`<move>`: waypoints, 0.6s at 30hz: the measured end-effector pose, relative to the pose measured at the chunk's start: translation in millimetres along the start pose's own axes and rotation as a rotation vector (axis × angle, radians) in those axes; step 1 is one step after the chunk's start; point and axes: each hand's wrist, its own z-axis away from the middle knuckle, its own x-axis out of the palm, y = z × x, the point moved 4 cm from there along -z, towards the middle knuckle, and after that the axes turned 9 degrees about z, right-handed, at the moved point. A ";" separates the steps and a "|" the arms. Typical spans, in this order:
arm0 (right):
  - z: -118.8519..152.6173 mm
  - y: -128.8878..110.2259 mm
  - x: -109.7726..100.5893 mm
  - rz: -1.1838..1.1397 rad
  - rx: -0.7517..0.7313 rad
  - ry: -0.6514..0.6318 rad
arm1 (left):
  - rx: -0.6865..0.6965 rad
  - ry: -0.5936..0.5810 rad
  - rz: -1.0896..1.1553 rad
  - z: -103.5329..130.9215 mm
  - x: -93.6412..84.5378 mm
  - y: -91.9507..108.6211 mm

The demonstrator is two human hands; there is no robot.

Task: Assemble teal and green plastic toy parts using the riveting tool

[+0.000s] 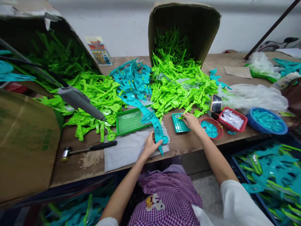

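My left hand point(150, 145) grips a long teal plastic part point(150, 119) whose lower end rests on a grey cloth point(128, 149) at the table's front edge. My right hand point(191, 121) reaches into a small teal tray point(176, 124) of small round pieces, fingertips touching them. A green mesh tray point(130, 121) lies just left of the teal part. Behind it are heaps of bright green plastic parts point(176, 83) and teal parts point(133, 77).
A hammer point(88, 149) lies at the front left. Cardboard boxes point(185, 22) spill green parts at the back. To the right stand a red bowl point(217, 124), a red tray point(232, 119), a blue bowl point(268, 121), a phone point(215, 103) and plastic bags point(254, 95). A crate of teal parts point(270, 175) sits below.
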 end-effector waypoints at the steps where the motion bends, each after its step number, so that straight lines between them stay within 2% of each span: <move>1: -4.0 3.2 -1.6 -0.002 0.015 0.013 | 0.003 -0.002 -0.010 -0.2 0.0 -0.4; 5: -25.9 13.2 -12.7 -0.028 0.100 0.096 | 0.032 -0.017 -0.034 -0.4 0.4 0.7; 8: -31.4 8.3 -13.9 -0.072 0.125 0.125 | 0.023 -0.028 -0.008 0.1 1.3 1.7; 13: -1.8 -9.3 4.6 -0.062 0.130 0.091 | 0.017 -0.019 -0.019 0.3 2.3 1.9; 18: 13.5 -9.9 12.2 -0.046 0.124 0.080 | 0.012 -0.004 -0.062 -0.5 2.3 -1.2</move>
